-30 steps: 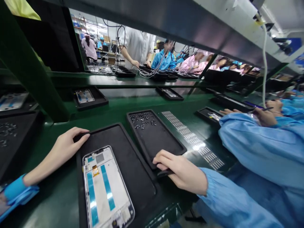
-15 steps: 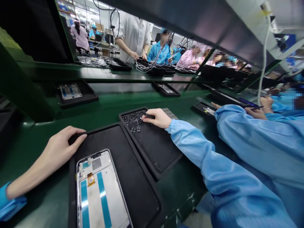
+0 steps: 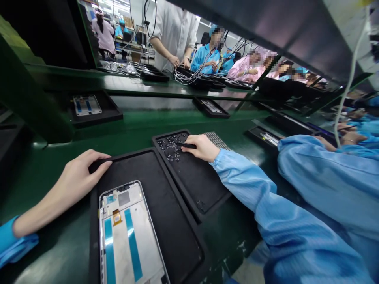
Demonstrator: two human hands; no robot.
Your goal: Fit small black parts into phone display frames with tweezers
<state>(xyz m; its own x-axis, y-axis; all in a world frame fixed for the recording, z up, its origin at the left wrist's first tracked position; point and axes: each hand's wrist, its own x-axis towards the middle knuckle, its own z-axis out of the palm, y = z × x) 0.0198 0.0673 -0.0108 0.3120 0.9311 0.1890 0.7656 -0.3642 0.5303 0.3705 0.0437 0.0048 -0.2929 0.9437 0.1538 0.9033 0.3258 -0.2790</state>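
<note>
My left hand (image 3: pixel 78 173) pinches the far left corner of a black tray (image 3: pixel 168 225) between thumb and fingers. In that tray lies a silver phone frame (image 3: pixel 121 244) with two blue strips and a small orange flex cable (image 3: pixel 117 217). My right hand (image 3: pixel 203 147) holds black tweezers (image 3: pixel 187 145) over a second black tray (image 3: pixel 197 179), just to the right. The tips point left into a scatter of tiny dark parts (image 3: pixel 172 148) at that tray's far end. Whether a part sits between the tips is too small to tell.
A sheet with rows of small pieces (image 3: pixel 217 139) lies beyond my right wrist. Other trays with phone frames stand farther off, one at the back left (image 3: pixel 112 112). A co-worker's blue sleeve (image 3: pixel 319 169) is close on the right. A shelf (image 3: pixel 260 27) hangs overhead.
The view has turned slightly left, so near things sit a little farther right. The tweezers remain among the tiny parts, their tips showing more plainly now. My left hand keeps its hold on the tray corner.
</note>
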